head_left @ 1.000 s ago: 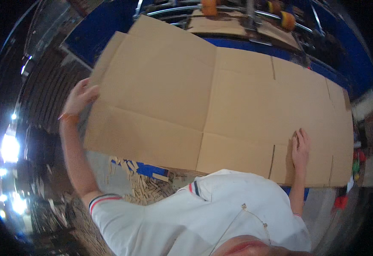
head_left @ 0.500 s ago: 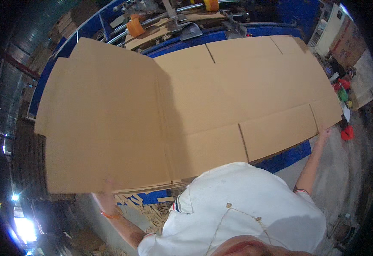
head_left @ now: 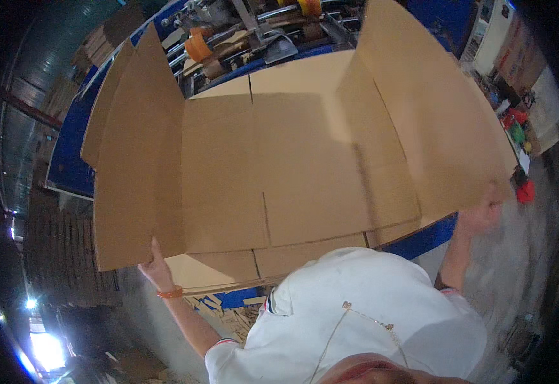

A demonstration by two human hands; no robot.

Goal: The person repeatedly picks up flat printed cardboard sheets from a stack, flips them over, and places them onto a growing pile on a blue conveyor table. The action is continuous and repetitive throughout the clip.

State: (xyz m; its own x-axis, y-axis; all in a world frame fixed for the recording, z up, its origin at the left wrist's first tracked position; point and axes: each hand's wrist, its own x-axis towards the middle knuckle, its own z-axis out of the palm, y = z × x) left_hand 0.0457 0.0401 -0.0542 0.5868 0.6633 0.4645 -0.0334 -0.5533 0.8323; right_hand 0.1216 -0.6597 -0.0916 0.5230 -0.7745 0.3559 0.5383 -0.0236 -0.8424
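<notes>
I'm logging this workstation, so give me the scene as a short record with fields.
Main item: creased cardboard sheet, both side panels raised
Left hand: grips the left panel at its near edge
Right hand: at the right panel's near corner, blurred
Far side: machine with orange rollers
Near side, lower: loose cardboard strips
</notes>
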